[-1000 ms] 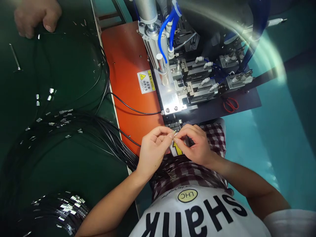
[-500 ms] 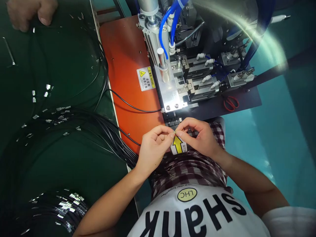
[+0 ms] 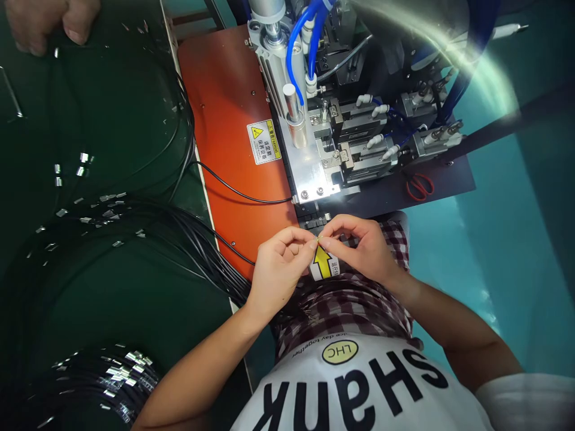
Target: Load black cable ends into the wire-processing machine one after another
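My left hand (image 3: 281,266) is closed in a pinch, thumb against forefinger. My right hand (image 3: 362,246) pinches too, its fingertips meeting the left ones. Between them shows a tiny light speck, too small to name. Just below the fingertips is a white label with a yellow arrow (image 3: 323,262), partly covered by the hands. A black cable (image 3: 229,254) from the bundle passes behind my left hand; whether the fingers hold it is hidden. Right above the hands stands a machine with a bright metal plate (image 3: 309,173), into whose edge another black cable (image 3: 242,193) runs.
An orange machine cover (image 3: 229,108) lies beside the dark green table (image 3: 112,311). On the table are a cable bundle (image 3: 193,239) with metal ends and a coil of cables (image 3: 130,383). Red-handled scissors (image 3: 420,187) lie right. Another person's hand (image 3: 54,21) is at top left.
The view has shifted very slightly, so the table and machine sit a little further left. Both hands keep the same pinch in the same place.
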`<state>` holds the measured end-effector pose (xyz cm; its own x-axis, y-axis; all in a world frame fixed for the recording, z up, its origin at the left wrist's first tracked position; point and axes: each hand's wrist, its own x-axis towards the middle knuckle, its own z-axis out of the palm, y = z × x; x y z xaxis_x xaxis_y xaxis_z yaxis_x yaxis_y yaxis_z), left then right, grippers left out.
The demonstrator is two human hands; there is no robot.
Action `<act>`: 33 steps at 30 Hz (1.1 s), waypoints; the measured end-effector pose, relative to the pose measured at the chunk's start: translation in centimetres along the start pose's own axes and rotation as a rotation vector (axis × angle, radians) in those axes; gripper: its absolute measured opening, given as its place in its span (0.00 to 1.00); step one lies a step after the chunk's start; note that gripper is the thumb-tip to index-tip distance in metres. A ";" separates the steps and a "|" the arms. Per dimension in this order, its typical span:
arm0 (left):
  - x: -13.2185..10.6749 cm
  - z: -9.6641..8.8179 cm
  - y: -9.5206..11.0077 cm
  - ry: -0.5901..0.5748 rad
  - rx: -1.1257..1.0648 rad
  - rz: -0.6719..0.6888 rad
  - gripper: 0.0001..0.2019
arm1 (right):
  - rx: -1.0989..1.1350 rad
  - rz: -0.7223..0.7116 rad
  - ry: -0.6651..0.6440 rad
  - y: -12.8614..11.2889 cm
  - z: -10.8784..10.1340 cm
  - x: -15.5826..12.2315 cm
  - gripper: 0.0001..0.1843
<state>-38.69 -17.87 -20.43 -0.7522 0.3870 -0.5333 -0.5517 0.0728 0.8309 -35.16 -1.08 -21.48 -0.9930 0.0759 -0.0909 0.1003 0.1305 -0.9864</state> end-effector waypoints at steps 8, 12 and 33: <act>0.0 -0.1 -0.1 -0.009 -0.074 -0.034 0.11 | 0.055 0.039 0.033 0.1 0.4 0.0 0.02; 0.0 0.0 -0.1 -0.004 -0.073 -0.028 0.12 | 0.074 0.035 0.023 0.3 0.6 0.0 0.02; 0.0 0.3 -0.2 0.017 -0.093 0.009 0.13 | 0.124 0.049 0.064 0.4 0.8 -0.2 0.02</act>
<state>-38.50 -17.63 -20.55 -0.7627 0.3714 -0.5295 -0.5757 -0.0169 0.8175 -34.98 -1.87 -21.95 -0.9806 0.1426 -0.1342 0.1359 0.0019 -0.9907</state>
